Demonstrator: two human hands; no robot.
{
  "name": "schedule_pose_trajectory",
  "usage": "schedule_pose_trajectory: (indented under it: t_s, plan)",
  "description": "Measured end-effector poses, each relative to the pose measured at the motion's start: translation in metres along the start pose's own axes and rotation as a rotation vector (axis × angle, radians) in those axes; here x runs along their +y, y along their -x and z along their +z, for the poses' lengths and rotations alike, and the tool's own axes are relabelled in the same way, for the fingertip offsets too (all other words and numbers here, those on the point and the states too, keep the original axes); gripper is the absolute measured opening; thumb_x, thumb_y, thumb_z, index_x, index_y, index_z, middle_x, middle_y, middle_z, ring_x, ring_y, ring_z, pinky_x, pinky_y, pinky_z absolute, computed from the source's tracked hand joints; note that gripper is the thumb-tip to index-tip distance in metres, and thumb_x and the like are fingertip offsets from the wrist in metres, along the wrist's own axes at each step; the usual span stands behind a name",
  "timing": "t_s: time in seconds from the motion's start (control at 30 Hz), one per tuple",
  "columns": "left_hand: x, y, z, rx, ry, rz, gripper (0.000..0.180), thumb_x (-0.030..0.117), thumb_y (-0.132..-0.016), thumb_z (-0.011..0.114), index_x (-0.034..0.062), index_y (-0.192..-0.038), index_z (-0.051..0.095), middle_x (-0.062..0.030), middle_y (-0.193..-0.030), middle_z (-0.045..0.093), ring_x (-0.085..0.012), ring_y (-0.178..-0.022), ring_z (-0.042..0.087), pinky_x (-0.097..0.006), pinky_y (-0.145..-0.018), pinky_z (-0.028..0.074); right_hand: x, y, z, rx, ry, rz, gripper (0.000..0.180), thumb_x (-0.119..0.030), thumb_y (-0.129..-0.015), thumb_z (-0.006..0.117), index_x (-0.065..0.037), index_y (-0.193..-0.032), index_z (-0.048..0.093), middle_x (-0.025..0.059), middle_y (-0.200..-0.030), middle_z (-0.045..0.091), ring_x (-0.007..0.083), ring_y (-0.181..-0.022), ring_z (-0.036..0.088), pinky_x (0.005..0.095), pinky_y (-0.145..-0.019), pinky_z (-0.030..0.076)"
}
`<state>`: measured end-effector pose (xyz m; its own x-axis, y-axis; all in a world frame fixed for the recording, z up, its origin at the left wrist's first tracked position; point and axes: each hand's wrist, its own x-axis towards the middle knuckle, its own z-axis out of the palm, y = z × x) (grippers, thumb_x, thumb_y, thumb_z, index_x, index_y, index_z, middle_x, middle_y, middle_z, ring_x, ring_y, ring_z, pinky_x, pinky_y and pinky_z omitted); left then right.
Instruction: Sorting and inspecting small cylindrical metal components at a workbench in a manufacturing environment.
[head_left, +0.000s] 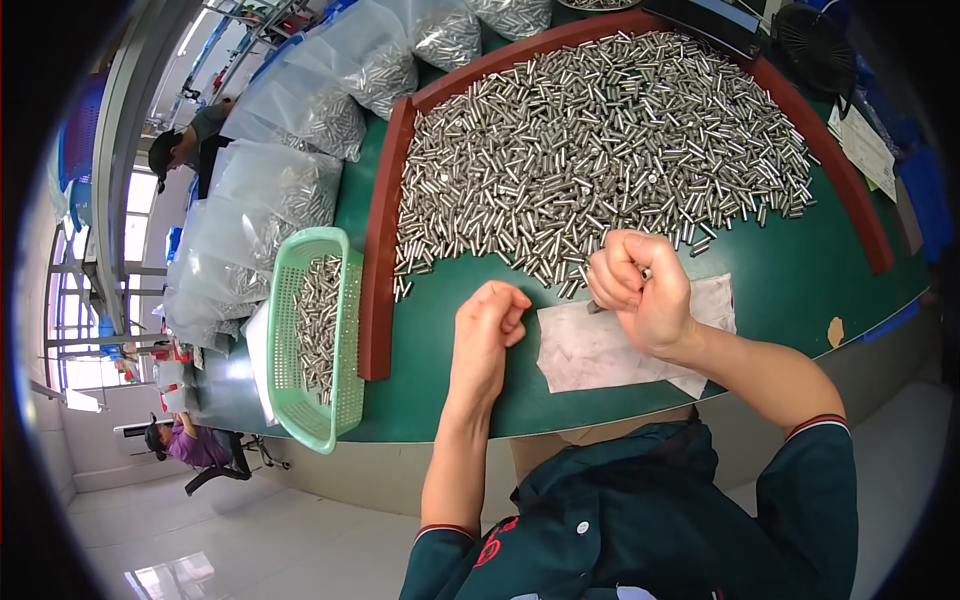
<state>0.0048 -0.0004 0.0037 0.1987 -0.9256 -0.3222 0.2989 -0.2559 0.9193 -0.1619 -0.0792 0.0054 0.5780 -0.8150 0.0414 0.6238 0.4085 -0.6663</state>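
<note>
A broad heap of short, shiny metal pins [600,150] covers the green tabletop in front of me. My left hand [487,335] hovers near the heap's front edge with its fingers curled closed; whatever is inside them is hidden. Closed in a fist, my right hand [642,290] is above a stained white cloth [590,355]. The grey end of a metal pin [597,307] shows below its curled fingers. The cloth lies on the table between and under my hands.
Dark red wooden rails [385,240] border the heap. To the left stands a light green plastic basket [345,390] holding more pins. Clear bags [290,190] of pins line the far left. A black fan [815,45] is at the back right. Two other people are farther left.
</note>
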Motion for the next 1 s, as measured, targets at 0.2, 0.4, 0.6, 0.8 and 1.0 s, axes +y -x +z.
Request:
schedule_pose_trajectory:
  t_s: [0.2,0.4,0.6,0.8,1.0]
  plan:
    - [-0.006,-0.014,0.019,0.319,-1.119,0.416,0.021,0.016,-0.07,0.067,0.0007,-0.064,0.053,-0.0025,-0.041,0.035,-0.0138,-0.036,0.032,-0.03,-0.038,0.028,0.002,-0.001,0.0,0.021,-0.035,-0.014,0.029,-0.017,-0.078,0.032,-0.01,-0.05,0.027,-0.0016,-0.042,0.027,0.0068,-0.039,0.019,0.023,-0.038,0.016]
    - [0.0,-0.006,0.023,0.247,-1.063,0.433,0.007,0.005,-0.069,0.062,-0.0001,-0.068,0.056,-0.005,-0.043,0.038,-0.0158,-0.037,0.037,-0.03,-0.04,0.031,0.0,-0.001,-0.001,0.019,-0.012,-0.008,0.033,-0.023,-0.081,0.033,-0.011,-0.05,0.027,-0.0023,-0.041,0.025,0.0079,-0.039,0.017,0.0242,-0.039,0.016]
    - [-0.013,0.015,0.026,0.058,-1.023,0.369,0.007,0.003,-0.067,0.064,0.0015,-0.071,0.058,-0.006,-0.048,0.039,-0.0164,-0.042,0.038,-0.029,-0.042,0.032,0.007,-0.001,-0.003,-0.039,-0.012,0.016,0.033,-0.021,-0.082,0.033,-0.01,-0.05,0.028,-0.0021,-0.041,0.026,0.0074,-0.038,0.019,0.0237,-0.038,0.016]
    - [-0.014,0.014,0.026,0.059,-0.997,0.353,0.008,0.002,-0.067,0.064,0.0013,-0.071,0.058,-0.0051,-0.047,0.035,-0.0153,-0.042,0.035,-0.028,-0.042,0.031,0.012,0.002,-0.003,-0.013,0.024,0.037,0.033,-0.02,-0.081,0.033,-0.01,-0.05,0.027,-0.0023,-0.042,0.026,0.0072,-0.039,0.019,0.0235,-0.039,0.017]
    - [-0.014,0.014,0.027,0.067,-1.002,0.347,0.008,0.002,-0.066,0.064,0.0014,-0.071,0.058,-0.0048,-0.046,0.034,-0.0155,-0.042,0.034,-0.028,-0.042,0.03,0.012,0.003,-0.003,-0.018,0.013,0.022,0.033,-0.02,-0.081,0.034,-0.01,-0.05,0.028,-0.0022,-0.042,0.026,0.0074,-0.039,0.02,0.0234,-0.039,0.017]
